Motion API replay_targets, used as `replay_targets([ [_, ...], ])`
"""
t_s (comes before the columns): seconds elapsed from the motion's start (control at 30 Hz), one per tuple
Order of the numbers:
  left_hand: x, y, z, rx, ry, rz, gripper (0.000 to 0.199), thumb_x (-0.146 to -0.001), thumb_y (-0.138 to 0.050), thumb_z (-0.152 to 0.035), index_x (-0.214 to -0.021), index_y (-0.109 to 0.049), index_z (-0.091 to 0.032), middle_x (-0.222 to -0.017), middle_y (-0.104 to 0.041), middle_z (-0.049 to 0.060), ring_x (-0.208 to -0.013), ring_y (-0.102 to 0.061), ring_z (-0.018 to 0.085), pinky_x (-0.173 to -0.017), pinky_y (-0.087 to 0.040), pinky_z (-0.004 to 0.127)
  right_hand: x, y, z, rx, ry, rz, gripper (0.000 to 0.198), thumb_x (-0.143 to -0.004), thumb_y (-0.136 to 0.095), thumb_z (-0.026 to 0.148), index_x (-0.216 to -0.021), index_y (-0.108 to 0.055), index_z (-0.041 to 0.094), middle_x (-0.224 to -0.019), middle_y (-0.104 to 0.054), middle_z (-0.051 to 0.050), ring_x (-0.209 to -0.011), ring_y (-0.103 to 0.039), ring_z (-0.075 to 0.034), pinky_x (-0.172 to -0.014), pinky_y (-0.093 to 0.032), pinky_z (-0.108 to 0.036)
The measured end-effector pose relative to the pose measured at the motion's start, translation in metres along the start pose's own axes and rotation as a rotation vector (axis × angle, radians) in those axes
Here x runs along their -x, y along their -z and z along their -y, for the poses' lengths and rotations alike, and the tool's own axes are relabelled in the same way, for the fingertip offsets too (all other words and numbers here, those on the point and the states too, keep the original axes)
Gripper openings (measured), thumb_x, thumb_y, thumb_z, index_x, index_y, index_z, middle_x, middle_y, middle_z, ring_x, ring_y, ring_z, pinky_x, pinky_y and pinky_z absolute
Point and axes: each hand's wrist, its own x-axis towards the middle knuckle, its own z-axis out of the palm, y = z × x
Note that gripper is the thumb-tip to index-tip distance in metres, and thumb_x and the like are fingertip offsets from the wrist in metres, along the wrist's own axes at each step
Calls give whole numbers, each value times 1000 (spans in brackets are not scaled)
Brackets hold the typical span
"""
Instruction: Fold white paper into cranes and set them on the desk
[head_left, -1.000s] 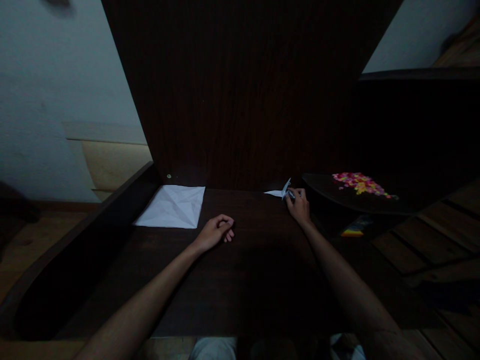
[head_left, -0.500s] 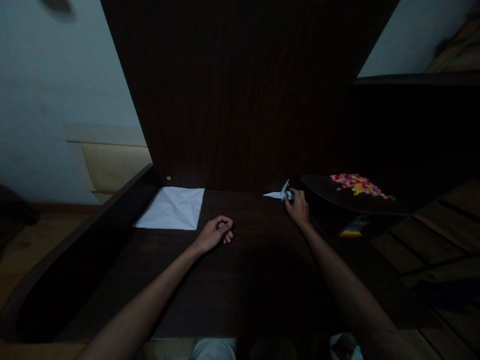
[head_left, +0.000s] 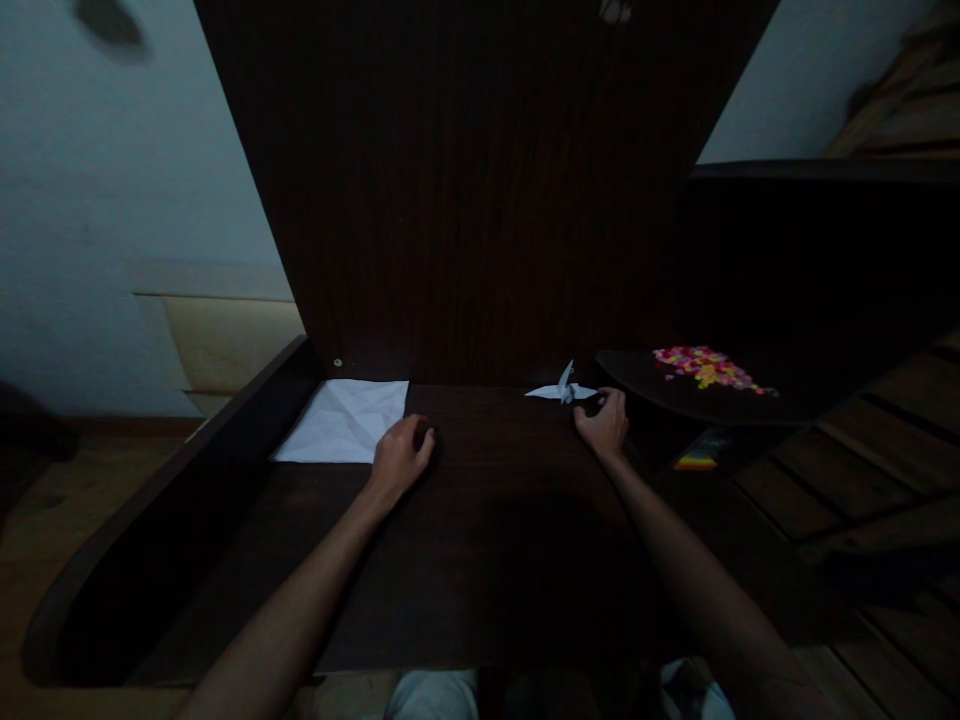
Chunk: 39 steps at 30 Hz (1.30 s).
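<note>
A white folded paper crane [head_left: 566, 391] lies at the back of the dark wooden desk, both wings spread. Close by its right wing is my right hand [head_left: 604, 422], thumb and fingers parted around a gap; the fingertips reach the wing tip, and I see no grip on it. To the left, a square sheet of white paper [head_left: 330, 420] with fold creases lies flat on the desktop. My left hand [head_left: 399, 458] covers its near right corner, thumb apart from the curled forefinger, holding nothing that I can see. Its other fingers are hidden.
A dark upright panel [head_left: 480, 230] closes off the back of the desk. Right of the crane, a rounded shelf [head_left: 637, 378] bears a heap of small pink, red and yellow pieces [head_left: 705, 367]. A raised side board [head_left: 187, 500] borders the left edge.
My left hand has moved left onto the corner of the paper sheet. My right hand has drawn slightly right off the crane, whose right wing now shows fully.
</note>
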Motion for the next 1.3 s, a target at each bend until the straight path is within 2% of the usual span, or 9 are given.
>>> replay_targets([
  [0.07, -4, 6, 6, -159, 4, -64, 16, -83, -48, -30, -88, -56, -17, -84, -62, 9, -81, -58, 22, -74, -46, 33, 4, 7, 0, -34, -16, -44, 30, -62, -57, 28, -88, -47, 19, -78, -47, -1, -69, -49, -18, -60, -38, -29],
  [0.17, -8, 12, 15, -328, 46, -92, 20, -82, -50, -35, -89, -55, -17, -87, -59, 10, -84, -56, 24, -77, -44, 35, 13, 18, 0, -71, 25, -58, 16, -62, -55, 25, -71, -42, 21, -64, -41, 2, -58, -43, -15, -56, -34, -27],
  [0.33, -10, 13, 24, -448, 133, -18, 31, -77, -54, -42, -91, -57, -16, -93, -58, 12, -91, -54, 28, -79, -43, 37, 34, 32, 11, -79, 181, 26, 23, -65, -49, 20, -51, -31, 21, -53, -37, 3, -48, -36, -11, -51, -28, -26],
  [0.47, -10, 9, 29, -430, 190, 49, 30, -79, -51, -41, -91, -59, -15, -94, -59, 13, -92, -54, 28, -79, -43, 36, 50, 35, 28, -115, 245, 72, 27, -67, -46, 19, -48, -27, 21, -48, -35, 3, -44, -34, -10, -49, -25, -25],
  [0.7, -12, 11, 35, -412, 203, 41, 27, -81, -47, -31, -96, -62, -13, -95, -62, 14, -91, -57, 26, -78, -44, 33, 61, 32, 67, -267, 292, 97, 30, -69, -45, 17, -46, -27, 21, -46, -31, 5, -42, -31, -8, -48, -24, -24],
  [0.97, -16, 15, 34, -454, 212, 68, 34, -84, -41, -29, -79, -68, -10, -82, -67, 17, -80, -62, 26, -72, -44, 31, 71, 23, 116, -455, 263, 126, 33, -72, -46, 18, -47, -26, 21, -46, -30, 6, -44, -30, -8, -48, -26, -23],
  [1.3, -17, 13, 38, -474, 230, 58, 25, -80, -46, -27, -82, -66, -13, -84, -67, 15, -80, -62, 25, -68, -43, 30, 86, 22, 113, -516, 257, 248, 34, -72, -50, 23, -45, -29, 20, -45, -30, 6, -43, -31, -7, -47, -26, -22],
])
